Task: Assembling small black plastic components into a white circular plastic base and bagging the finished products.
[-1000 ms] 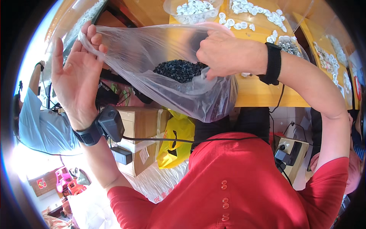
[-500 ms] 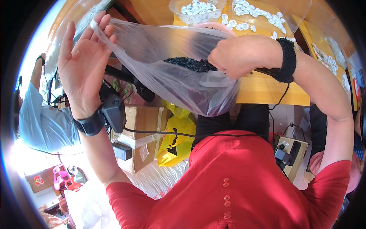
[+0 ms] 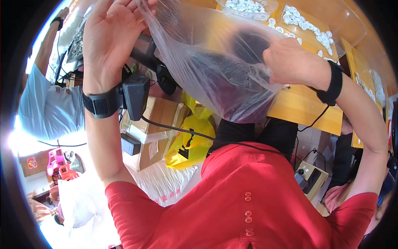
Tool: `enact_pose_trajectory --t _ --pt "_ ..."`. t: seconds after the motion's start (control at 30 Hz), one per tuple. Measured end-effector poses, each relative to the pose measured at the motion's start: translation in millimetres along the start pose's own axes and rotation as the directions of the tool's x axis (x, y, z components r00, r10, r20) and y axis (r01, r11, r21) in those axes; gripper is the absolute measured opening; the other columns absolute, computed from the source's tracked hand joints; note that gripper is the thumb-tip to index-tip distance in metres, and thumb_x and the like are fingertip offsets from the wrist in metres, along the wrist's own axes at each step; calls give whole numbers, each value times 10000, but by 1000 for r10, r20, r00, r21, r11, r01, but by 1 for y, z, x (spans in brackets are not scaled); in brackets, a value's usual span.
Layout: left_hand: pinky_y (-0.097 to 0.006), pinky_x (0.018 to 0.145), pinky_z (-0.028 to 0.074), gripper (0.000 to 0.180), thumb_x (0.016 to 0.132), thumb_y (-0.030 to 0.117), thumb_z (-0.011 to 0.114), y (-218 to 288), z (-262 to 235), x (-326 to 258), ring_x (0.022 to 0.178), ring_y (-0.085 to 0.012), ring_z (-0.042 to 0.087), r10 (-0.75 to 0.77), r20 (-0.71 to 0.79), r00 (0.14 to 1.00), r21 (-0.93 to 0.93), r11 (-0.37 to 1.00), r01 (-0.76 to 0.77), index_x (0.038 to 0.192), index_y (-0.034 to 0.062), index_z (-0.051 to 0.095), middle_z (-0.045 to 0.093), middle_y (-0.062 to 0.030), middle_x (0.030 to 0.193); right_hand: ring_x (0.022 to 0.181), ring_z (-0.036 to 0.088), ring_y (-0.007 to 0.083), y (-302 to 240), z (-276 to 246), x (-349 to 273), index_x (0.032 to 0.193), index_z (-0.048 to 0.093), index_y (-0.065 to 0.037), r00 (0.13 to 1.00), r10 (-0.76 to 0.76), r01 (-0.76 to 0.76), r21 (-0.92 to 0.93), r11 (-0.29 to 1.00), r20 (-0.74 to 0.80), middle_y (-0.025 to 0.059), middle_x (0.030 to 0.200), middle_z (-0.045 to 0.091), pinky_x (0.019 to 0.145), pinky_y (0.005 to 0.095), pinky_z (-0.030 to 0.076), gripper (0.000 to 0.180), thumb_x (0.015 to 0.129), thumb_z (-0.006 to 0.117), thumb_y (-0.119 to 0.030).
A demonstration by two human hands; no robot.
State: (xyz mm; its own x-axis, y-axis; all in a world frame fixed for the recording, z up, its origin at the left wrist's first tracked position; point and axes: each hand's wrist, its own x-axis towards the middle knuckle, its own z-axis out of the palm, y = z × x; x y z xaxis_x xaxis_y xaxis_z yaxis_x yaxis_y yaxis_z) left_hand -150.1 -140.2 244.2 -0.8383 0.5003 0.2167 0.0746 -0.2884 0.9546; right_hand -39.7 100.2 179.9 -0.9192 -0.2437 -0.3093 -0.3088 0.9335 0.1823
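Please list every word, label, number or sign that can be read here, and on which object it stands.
Wording not copied; print shows on:
White sheeting: red characters, small and slanted.
Cardboard box: pale label, too small to read.
Yellow bag: black mark, no readable word.
Red wall sign: too small to read.
Clear plastic bag: no print visible.

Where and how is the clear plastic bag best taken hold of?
Probably grip the plastic bag by its bunched upper-left edge, left hand from the left, and by its right side, right hand from the right. The film looks thin and is drawn out between the hands; folds run from those places, while the lower part sags.
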Motion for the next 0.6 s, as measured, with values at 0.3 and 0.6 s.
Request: enact_pose_trajectory --t 0.3,0.6 --pt "-292 936 347 456 921 369 522 -10 17 -13 1047 -139 519 309 -37 950 498 830 -251 1207 16 562 608 -47 1098 642 538 109 25 5 20 783 584 -41 931 324 -13 870 493 -170 -10 650 529 587 269 407 267 911 561 -274" --pt "-367 974 354 757 859 325 640 -40 2 0 1086 -225 511 407 162 899 39 908 -418 1423 90 193 548 -145 1141 661 448 9 7 -35 4 823 579 -102 986 62 153 988 25 -154 -65 754 531 609 156 331 161 913 583 -235"
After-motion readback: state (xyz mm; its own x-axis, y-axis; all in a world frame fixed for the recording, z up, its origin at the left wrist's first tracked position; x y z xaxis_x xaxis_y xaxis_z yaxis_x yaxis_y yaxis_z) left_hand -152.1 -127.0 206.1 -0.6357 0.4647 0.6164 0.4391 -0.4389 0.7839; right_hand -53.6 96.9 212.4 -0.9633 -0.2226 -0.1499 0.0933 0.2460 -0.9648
